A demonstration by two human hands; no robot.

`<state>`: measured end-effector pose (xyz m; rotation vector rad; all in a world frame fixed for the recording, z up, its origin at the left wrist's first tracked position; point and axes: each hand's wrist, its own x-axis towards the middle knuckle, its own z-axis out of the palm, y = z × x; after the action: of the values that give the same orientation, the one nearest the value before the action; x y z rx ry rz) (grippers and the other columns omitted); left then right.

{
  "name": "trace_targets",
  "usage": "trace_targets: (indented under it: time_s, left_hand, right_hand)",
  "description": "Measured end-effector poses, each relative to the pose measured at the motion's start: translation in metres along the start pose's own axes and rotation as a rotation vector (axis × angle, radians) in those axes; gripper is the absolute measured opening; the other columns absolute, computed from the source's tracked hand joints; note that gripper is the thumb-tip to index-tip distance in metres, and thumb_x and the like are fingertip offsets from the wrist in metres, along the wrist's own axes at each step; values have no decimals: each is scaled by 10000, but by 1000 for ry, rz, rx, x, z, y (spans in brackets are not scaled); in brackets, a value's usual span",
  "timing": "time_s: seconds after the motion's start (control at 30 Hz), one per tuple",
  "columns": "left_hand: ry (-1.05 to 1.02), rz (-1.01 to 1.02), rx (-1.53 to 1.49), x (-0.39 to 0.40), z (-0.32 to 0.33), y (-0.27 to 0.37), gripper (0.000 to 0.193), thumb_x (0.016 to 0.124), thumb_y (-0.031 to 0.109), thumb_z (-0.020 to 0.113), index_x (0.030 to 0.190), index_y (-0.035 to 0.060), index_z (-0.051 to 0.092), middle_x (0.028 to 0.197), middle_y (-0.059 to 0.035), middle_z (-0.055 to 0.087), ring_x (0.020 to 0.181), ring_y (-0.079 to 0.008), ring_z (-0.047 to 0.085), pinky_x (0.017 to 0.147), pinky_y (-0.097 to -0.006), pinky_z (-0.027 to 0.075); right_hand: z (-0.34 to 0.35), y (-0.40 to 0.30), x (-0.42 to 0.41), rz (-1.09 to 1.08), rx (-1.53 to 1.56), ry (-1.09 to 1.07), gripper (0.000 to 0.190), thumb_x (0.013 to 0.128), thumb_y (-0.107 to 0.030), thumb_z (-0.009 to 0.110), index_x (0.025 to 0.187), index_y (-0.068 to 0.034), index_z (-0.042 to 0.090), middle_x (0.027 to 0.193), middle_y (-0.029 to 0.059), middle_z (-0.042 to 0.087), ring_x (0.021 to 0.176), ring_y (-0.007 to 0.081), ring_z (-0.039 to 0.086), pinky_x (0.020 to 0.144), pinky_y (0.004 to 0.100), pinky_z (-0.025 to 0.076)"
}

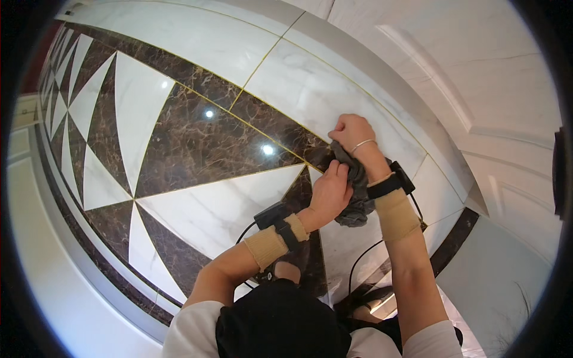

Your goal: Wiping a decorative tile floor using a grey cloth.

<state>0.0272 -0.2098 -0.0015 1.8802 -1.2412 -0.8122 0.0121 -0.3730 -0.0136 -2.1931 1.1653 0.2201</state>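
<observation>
A crumpled dark grey cloth (353, 210) hangs between my two hands above the patterned tile floor (210, 134). My left hand (330, 192) has its fingers closed on the cloth's left side. Farther from my body and to the right, my right hand (354, 132) is curled over the cloth's upper end, its thumb against the fingers. A thin bracelet circles the right wrist. Each forearm wears a tan knitted band and a black strap with a small box and a cable. Whether the cloth touches the floor cannot be told.
White panelled woodwork (474, 89) rises at the right, with a pale surface (497, 268) below it. A white wall base (89, 286) curves along the lower left. The floor has brown and white triangles with gold joints. My feet are partly visible below my arms.
</observation>
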Motion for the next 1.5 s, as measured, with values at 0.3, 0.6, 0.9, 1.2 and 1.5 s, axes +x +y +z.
trace_targets:
  time_s: [0.3,0.6,0.9,1.2,1.5]
  left_hand:
    - [102,83,-36,-3,-9,4,350,737,39,623,1038,-4,449,1027,-213,460,835,-419,541,702,-462,465]
    - [401,17,-119,38,-55,-12,351,728,-15,576,1068,-5,492,1021,-187,504,912,-348,538,807,-395,452]
    - [125,233,332,79,-4,-3,482,705,14,596,1152,-129,487,1069,-230,467,1011,-387,464,898,-440,410]
    - [-326,417,108,-49,89,18,195,740,82,541,892,-39,547,978,-168,475,893,-308,502,725,-373,483]
    - [-292,126,-9,-49,41,39,334,744,102,638,1012,-31,491,998,-204,478,900,-393,534,753,-453,471]
  right_hand:
    - [-9,42,-32,-105,121,313,216,699,-176,722,856,-52,640,792,113,622,751,276,608,699,362,489]
    - [-36,9,-14,-86,345,265,281,707,-32,690,952,-80,563,916,115,564,903,337,549,787,401,454]
    - [-37,51,-9,-371,81,301,212,727,24,619,912,-64,563,955,136,534,920,373,539,784,431,463]
    - [-19,134,-186,-157,64,91,214,679,52,595,857,-65,573,920,154,522,844,385,551,719,421,470]
    - [-46,100,-167,146,278,175,167,774,-231,668,778,-65,649,758,146,638,725,313,611,673,393,493]
